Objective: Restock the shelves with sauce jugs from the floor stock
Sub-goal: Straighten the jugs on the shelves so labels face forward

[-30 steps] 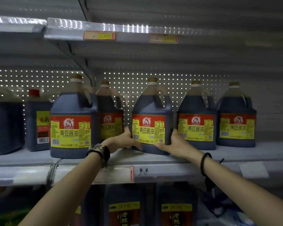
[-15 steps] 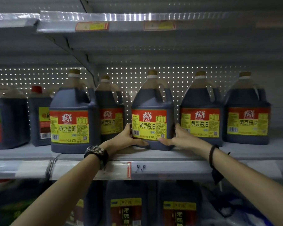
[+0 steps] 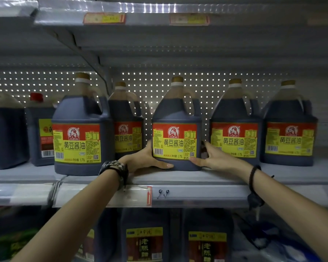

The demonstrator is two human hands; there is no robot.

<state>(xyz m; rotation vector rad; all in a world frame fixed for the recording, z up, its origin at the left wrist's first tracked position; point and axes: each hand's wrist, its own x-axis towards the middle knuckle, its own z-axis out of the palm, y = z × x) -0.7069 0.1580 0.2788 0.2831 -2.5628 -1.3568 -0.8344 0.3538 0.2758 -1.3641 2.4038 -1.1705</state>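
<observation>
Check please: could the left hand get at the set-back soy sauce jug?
Probably yes: the left hand lies in the gap just before the set-back soy sauce jug, though it grips the middle jug and must release first.

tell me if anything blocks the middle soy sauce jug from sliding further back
Nothing visible does. The dark red-and-yellow-labelled plastic jug, gripped by the left hand and right hand, has open gaps either side; the grey shelf right behind it is hidden.

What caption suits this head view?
Left hand and right hand hold a soy sauce jug on the shelf.
</observation>
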